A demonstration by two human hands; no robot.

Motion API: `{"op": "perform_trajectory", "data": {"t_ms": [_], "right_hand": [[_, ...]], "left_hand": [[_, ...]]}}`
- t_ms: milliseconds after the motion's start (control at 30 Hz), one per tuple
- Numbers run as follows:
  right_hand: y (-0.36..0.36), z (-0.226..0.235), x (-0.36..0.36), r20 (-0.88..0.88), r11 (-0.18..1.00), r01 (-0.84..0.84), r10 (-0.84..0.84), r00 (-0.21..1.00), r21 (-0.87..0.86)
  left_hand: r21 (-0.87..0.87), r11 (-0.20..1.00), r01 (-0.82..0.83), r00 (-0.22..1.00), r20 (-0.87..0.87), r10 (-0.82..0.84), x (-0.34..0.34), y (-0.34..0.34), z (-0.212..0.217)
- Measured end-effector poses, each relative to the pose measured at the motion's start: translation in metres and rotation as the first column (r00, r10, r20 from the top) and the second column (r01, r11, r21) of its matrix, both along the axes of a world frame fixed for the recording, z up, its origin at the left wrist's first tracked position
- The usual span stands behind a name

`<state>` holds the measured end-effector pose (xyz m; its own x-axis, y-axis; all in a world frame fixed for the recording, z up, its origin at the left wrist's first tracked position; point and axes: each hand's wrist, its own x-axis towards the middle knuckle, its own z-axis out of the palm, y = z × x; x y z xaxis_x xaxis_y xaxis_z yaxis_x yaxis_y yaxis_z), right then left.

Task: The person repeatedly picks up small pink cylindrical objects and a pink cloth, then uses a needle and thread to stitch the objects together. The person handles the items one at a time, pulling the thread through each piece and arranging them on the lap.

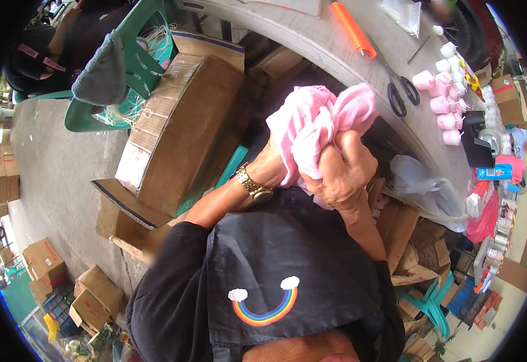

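Observation:
A crumpled pink cloth [311, 117] is bunched up in front of my chest, near the table's edge. My right hand [346, 172] is closed in a fist round its right side, with a twisted fold sticking up above the fingers. At the left side of the cloth is my left hand [269, 164], with a gold watch [254, 184] on its wrist. Its fingers are mostly hidden behind the fabric, but it grips the cloth. A black apron [251, 259] with a rainbow print covers my front.
Black-handled scissors [403, 98] and a long orange tool [352, 29] lie on the grey table [293, 30]. Several pink and white rolls [447, 102] stand farther right. A large cardboard box [185, 120] and a green chair [146, 66] are at left. A plastic-lined basket [426, 193] sits at right.

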<state>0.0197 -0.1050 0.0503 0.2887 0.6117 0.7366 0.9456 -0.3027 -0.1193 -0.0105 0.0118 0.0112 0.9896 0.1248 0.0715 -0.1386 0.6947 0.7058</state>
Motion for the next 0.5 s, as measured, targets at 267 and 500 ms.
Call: {"op": "perform_trajectory", "data": {"t_ms": [267,500], "right_hand": [[-0.032,-0.026,0.014,-0.292,0.991,0.065,-0.098,0.952,-0.118],[-0.059,0.033,0.017,-0.632,0.986,0.111,-0.006,0.775,0.126]], "left_hand": [[0.531,0.843,-0.083,0.995,-0.006,0.101,0.007,0.022,0.008],[0.55,0.835,-0.03,0.949,-0.246,0.196,-0.007,0.016,0.021]]}}
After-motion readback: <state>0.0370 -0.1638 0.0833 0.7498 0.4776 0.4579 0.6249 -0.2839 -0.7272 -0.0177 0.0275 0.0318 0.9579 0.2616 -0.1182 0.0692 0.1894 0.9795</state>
